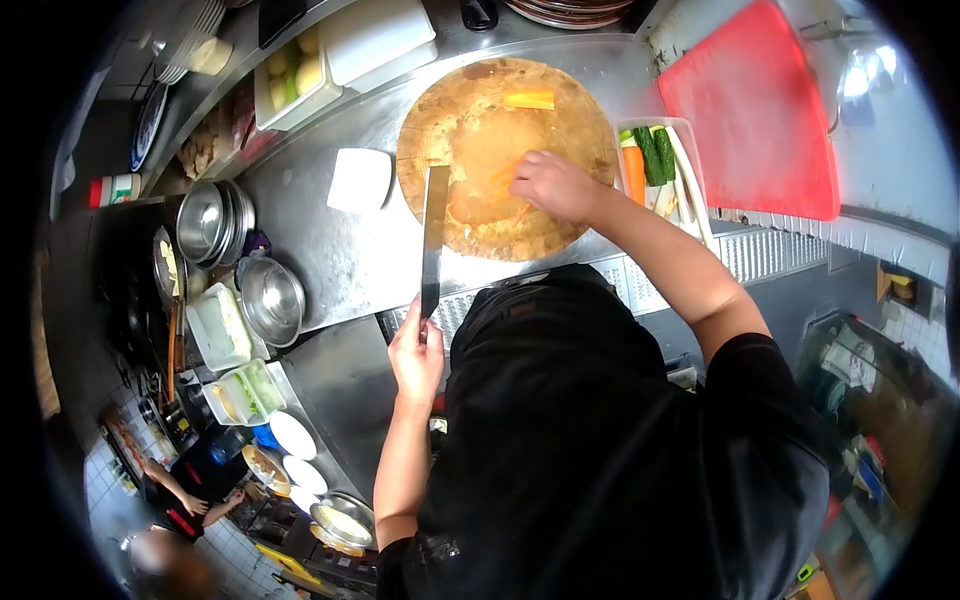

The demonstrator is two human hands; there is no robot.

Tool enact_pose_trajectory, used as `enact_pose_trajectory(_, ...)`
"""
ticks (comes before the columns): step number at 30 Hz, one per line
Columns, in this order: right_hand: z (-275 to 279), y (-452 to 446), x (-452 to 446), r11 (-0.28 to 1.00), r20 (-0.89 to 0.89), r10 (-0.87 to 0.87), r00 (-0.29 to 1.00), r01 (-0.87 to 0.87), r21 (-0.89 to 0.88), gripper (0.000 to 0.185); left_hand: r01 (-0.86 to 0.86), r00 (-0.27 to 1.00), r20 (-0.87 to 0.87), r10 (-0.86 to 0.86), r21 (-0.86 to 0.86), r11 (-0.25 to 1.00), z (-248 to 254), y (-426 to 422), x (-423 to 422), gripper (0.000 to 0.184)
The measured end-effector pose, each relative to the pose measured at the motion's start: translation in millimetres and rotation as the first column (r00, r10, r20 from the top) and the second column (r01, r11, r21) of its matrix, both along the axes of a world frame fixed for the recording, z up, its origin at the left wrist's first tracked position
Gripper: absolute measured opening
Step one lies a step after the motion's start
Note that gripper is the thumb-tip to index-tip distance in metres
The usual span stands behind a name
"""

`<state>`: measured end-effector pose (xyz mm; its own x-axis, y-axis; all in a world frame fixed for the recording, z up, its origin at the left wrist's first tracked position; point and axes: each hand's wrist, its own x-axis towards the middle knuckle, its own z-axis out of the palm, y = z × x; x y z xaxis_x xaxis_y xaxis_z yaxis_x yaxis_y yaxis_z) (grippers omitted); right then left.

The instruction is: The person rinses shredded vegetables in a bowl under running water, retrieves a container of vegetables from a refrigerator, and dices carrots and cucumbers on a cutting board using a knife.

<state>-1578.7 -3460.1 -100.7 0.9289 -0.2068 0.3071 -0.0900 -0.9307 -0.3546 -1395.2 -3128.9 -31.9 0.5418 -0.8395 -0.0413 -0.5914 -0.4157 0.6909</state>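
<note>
My left hand [416,362] is wrapped round the handle of a cleaver [434,225], whose blade reaches up over the left edge of a round wooden chopping board [470,85]. On the board, my right hand [556,186] has its fingers bent and drawn together at some thin orange carrot strips [503,176]. Part of the carrot is hidden under these fingers. A yellow-orange cut block [529,99], perhaps carrot, lies farther back on the board.
Right of the board, a clear tub [697,150] holds a carrot, cucumbers and pale stalks beside a red cutting board [755,110]. A white square dish [360,180] stands left. Metal bowls [272,300] are farther left. Another person [185,505] is at lower left.
</note>
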Motion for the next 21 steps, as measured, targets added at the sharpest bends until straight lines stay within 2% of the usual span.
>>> enact_pose_trajectory(2, 0, -5, 1, 1.000, -0.014, 0.027, 1.000, -0.027, -0.006, 0.008, 0.033, 0.999, 0.026, -0.033, -0.007, 0.999, -4, -1, 4, 0.050)
enact_pose_trajectory(6, -1, -9, -6, 0.997, -0.008, 0.073, 0.997, -0.073, -0.006, 0.011, 0.131, 0.990, 0.033, -0.135, 0.091, 0.987, 7, -13, 14, 0.058)
enact_pose_trajectory(8, 0, -10, -10, 0.997, -0.021, 0.071, 0.997, -0.071, 0.002, 0.014, 0.215, 0.968, 0.126, -0.219, 0.046, 0.976, 6, -21, 19, 0.062)
enact_pose_trajectory(9, -1, -6, -13, 0.999, 0.013, 0.038, 0.999, -0.038, -0.001, 0.016, 0.257, 0.951, 0.172, -0.258, 0.026, 0.966, 7, -26, 22, 0.064)
enact_pose_trajectory(13, -9, 31, -28, 0.993, 0.110, -0.113, 0.987, 0.110, 0.036, 0.025, 0.436, 0.856, 0.227, -0.464, 0.162, 0.885, 21, -46, 30, 0.070)
enact_pose_trajectory(17, -18, 66, -33, 0.955, 0.175, -0.293, 0.940, 0.279, 0.098, 0.030, 0.519, 0.755, 0.322, -0.572, 0.240, 0.820, 24, -65, 30, 0.077)
enact_pose_trajectory(21, -13, 73, -20, 0.945, 0.207, -0.324, 0.923, 0.305, 0.119, 0.029, 0.545, 0.732, 0.282, -0.621, 0.305, 0.781, 25, -76, 26, 0.080)
